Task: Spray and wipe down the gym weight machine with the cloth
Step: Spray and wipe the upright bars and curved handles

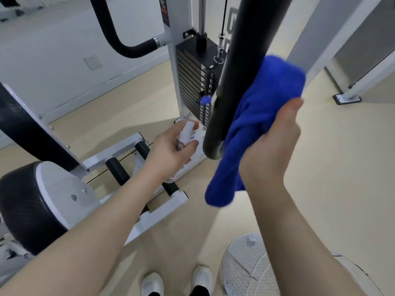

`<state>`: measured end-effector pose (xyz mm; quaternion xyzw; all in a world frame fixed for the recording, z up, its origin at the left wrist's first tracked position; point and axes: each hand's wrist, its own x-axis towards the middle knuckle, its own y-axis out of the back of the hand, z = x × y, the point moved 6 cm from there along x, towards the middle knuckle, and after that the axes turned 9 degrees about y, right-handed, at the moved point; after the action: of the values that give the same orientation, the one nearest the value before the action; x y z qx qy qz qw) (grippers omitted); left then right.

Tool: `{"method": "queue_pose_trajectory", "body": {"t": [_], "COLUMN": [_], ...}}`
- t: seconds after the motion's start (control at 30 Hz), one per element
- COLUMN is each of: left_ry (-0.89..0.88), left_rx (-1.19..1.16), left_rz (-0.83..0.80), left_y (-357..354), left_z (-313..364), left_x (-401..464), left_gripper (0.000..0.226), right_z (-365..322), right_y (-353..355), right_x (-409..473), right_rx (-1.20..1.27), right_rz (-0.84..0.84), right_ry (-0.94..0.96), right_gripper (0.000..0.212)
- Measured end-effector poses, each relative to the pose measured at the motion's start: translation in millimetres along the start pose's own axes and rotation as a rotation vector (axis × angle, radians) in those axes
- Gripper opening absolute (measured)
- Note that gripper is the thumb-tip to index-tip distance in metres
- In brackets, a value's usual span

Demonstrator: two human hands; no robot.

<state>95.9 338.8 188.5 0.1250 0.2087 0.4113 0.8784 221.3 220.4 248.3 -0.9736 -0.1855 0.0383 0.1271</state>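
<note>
A thick black padded bar [241, 67] of the weight machine hangs down the middle of the view. My right hand [275, 144] grips a blue cloth [265, 112] and holds it against the bar's right side near its lower end. The cloth looks blurred. My left hand [171, 152] holds a small clear spray bottle [184, 133] with a white top, left of the bar's end and apart from it.
The white frame [173, 67] and black weight stack [192, 75] stand behind the bar. A padded seat [25, 201] and white base rails [158, 212] lie at the left. Another white machine leg [350, 92] stands at the right. My white shoes [177, 280] are on the beige floor.
</note>
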Motion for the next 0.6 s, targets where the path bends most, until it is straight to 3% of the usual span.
{"method": "queue_pose_trajectory", "body": {"t": [0.07,0.13,0.23,0.3,0.4,0.5,0.6], "left_ry": [0.000,0.001,0.007,-0.003,-0.025,-0.047,-0.068], "left_rx": [-0.013,-0.010,-0.006,0.006,0.023,-0.020,-0.074], "left_rz": [-0.010,-0.013,-0.019,-0.003,0.014,0.030,0.063], "left_y": [2,4,4,5,8,16,24], "left_z": [1,5,12,17,25,39,50], "left_x": [0,-1,-4,-6,-11,-20,-22], "left_gripper": [0.032,0.032,0.030,0.029,0.026,0.025,0.026], "right_z": [-4,0,29,44,43,7,-45], "right_y": [-15,-25,-17,-15,-20,-29,-51], "right_x": [6,1,-10,-12,-10,-3,6], "right_rx": [0.233,0.245,-0.331,-0.591,-0.588,-0.388,-0.360], "right_rz": [-0.121,-0.328,-0.697,-0.793,-0.750,-0.495,-0.290], "right_ry": [-0.053,-0.117,-0.052,0.044,0.163,0.274,0.441], "right_gripper": [0.031,0.013,0.009,0.008,0.021,0.010,0.006]}}
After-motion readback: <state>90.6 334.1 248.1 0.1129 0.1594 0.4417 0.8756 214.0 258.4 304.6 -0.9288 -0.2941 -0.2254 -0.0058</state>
